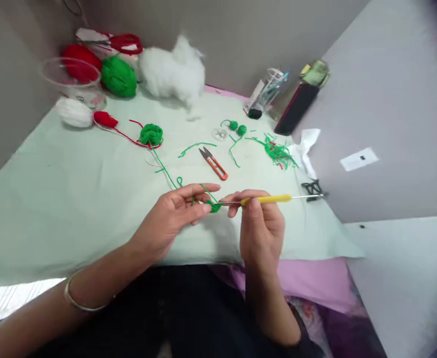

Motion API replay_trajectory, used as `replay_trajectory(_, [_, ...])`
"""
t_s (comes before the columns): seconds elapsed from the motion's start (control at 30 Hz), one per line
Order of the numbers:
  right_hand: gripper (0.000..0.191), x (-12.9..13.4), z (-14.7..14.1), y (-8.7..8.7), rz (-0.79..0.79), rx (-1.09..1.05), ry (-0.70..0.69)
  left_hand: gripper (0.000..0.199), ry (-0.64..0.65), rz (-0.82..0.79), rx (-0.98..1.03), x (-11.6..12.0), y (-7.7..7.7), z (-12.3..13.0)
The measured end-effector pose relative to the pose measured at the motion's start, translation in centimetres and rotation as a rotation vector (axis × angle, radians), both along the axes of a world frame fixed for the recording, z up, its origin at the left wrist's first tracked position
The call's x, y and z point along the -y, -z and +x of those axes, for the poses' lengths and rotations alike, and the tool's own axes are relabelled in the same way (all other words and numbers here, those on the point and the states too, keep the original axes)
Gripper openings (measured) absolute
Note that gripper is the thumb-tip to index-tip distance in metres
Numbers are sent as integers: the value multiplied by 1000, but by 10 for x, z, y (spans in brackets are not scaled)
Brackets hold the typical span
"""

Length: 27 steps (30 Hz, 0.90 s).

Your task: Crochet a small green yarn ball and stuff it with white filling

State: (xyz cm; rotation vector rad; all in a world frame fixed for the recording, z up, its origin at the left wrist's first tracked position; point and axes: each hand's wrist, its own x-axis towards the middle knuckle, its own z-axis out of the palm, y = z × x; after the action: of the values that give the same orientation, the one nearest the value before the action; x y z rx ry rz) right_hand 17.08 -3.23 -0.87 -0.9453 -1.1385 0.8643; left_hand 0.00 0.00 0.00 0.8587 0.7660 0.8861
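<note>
My left hand [177, 211] pinches a small green crochet piece [214, 207] between thumb and fingers. Green working yarn [165, 169] runs from a small green yarn ball [151, 134] to this hand and passes over its raised index finger. My right hand [260, 223] is closed around the yellow handle of a crochet hook [270, 199]. The hook's thin metal tip meets the green piece; whether it goes through a loop is too small to tell. Beyond my hands lie orange thread snips [214, 164] with their blades apart.
Red yarn [82, 63], a green skein [119, 76], white yarn [74, 112] and white stuffing [173, 72] stand at the back left. Two small green balls [237, 127], yarn scraps [280, 151], a clear container [268, 92] and a dark phone-like slab [296, 109] are to the right.
</note>
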Motion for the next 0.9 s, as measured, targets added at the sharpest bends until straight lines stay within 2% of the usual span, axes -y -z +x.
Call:
replay_trajectory(0.13, [19, 5, -1, -7, 56, 248, 102, 28, -27, 20, -39, 0, 1, 0])
replay_trajectory(0.23, [22, 9, -3, -8, 207, 598, 200, 29, -82, 61, -64, 3, 3, 1])
replay_trajectory(0.33, [22, 10, -7, -2, 380, 882, 279, 34, -132, 92, -66, 6, 3, 4])
replay_trajectory(0.4, [18, 8, -9, 6, 484, 994, 346, 39, -136, 37, -19, 7, 2, 7])
replay_trajectory(0.47, [19, 5, -10, 12, 562, 1054, 405, 40, -83, -97, 77, 6, 2, 8])
replay_trajectory(0.53, [21, 3, -9, 14, 544, 996, 404, 35, 0, -235, 189, 3, 1, 7])
replay_trajectory(0.6, [21, 2, -8, 12, 440, 769, 348, 30, 45, -297, 269, 0, 2, 5])
replay_trajectory(0.67, [22, 2, -7, 6, 313, 476, 283, 29, 37, -284, 294, -2, 2, 4])
replay_trajectory(0.73, [22, 2, -7, 1, 215, 293, 224, 31, 32, -238, 280, -2, 2, 3])
replay_trajectory(0.8, [20, 2, -9, -1, 155, 272, 175, 32, 44, -190, 243, 0, 2, 5])
replay_trajectory(0.9, [20, 2, -11, 1, 123, 357, 165, 30, 18, -123, 162, 2, 0, 8])
